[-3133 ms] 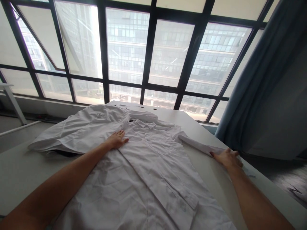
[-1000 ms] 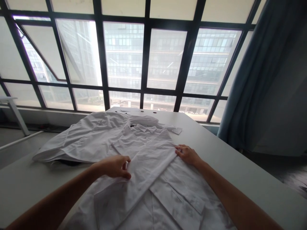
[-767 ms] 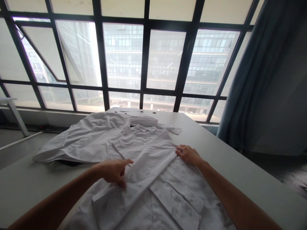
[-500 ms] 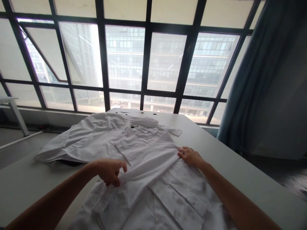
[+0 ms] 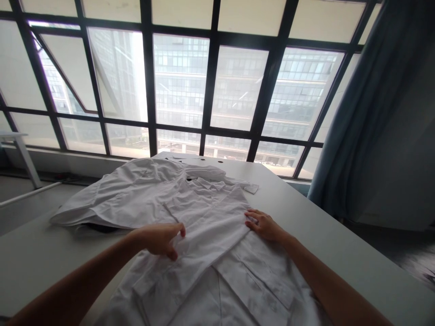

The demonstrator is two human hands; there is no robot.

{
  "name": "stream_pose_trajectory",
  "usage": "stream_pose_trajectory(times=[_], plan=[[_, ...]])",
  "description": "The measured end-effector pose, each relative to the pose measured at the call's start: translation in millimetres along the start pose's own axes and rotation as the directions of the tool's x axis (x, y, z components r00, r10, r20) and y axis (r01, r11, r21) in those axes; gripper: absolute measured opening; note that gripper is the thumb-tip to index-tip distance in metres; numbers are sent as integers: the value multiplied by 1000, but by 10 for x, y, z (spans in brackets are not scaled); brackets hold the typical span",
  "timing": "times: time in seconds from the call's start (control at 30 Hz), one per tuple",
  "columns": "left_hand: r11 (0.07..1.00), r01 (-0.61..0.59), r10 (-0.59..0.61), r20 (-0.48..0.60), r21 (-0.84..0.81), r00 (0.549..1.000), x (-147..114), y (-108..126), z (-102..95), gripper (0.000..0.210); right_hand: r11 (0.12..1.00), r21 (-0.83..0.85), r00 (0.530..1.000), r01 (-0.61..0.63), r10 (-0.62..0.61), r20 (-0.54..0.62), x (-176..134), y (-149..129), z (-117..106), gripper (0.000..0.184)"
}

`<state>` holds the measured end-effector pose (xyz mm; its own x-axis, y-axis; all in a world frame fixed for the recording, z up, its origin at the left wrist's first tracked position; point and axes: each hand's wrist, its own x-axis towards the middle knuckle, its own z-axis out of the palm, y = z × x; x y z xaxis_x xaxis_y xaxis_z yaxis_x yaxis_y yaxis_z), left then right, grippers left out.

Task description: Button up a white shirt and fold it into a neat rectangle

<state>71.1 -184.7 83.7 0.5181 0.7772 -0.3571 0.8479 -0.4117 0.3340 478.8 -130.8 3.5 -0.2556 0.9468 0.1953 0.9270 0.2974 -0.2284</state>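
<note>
A white coat [image 5: 217,244] with a collar, pockets and a folded-over sleeve is spread across the white table [image 5: 340,253]. Over the sleeve, left of the coat's middle, is my left hand [image 5: 163,240]; its thumb and forefinger are apart with cloth showing between them. My right hand [image 5: 265,225] rests at the right edge of the folded part, fingers stretched out on the fabric, the thumb slightly apart. The undersides of both hands are hidden. A second white garment [image 5: 122,194] lies behind and to the left, touching the coat.
Small dark round spots [image 5: 220,161] mark the table's far end. A large black-framed window [image 5: 205,90] fills the background, and a blue-grey curtain [image 5: 353,136] hangs at the right. Another white table [image 5: 25,158] stands at the far left.
My left hand has moved slightly right and forward over the sleeve. My right hand has slid a little to the left along the fabric's edge.
</note>
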Motion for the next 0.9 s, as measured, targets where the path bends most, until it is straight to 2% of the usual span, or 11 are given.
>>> stream_pose_trajectory(times=[0.07,0.13,0.2,0.27,0.43,0.6,0.63,0.7,0.77,0.8,0.9], plan=[[987,-103,118,-118,123,986,-30,54,-4,63,1000,4,1000,-6,6,8,-2,11,-1,50],[957,-240,266,-156,165,951,-53,134,8,48,1000,3,1000,-7,7,9,-6,13,-6,51],[919,-369,383,-92,138,919,-59,218,46,29,1000,0,1000,-8,8,11,-11,6,-12,50],[893,-445,445,16,71,895,-40,279,111,27,1000,1,1000,-8,8,6,-17,-2,-17,49],[884,-468,460,149,16,875,52,287,276,17,1000,12,1000,7,-7,-5,-23,5,-19,53],[880,-445,475,252,-167,843,101,203,248,10,1000,1,1000,17,-17,8,-20,21,-24,53],[872,-448,485,222,-198,846,119,189,233,15,1000,-2,1000,14,-14,9,-19,17,-26,53],[856,-488,498,14,-173,867,175,166,223,25,1000,-18,1000,3,-3,3,-18,1,-27,53],[851,-523,502,-226,-43,835,248,147,255,42,998,-52,1000,-21,20,-12,-17,-23,-22,57],[854,-520,507,-269,29,818,285,136,288,52,997,-72,999,-42,41,-7,-17,-36,-17,60],[856,-488,510,-122,173,852,382,89,406,73,985,-118,986,-125,136,94,-23,-73,-11,68]])
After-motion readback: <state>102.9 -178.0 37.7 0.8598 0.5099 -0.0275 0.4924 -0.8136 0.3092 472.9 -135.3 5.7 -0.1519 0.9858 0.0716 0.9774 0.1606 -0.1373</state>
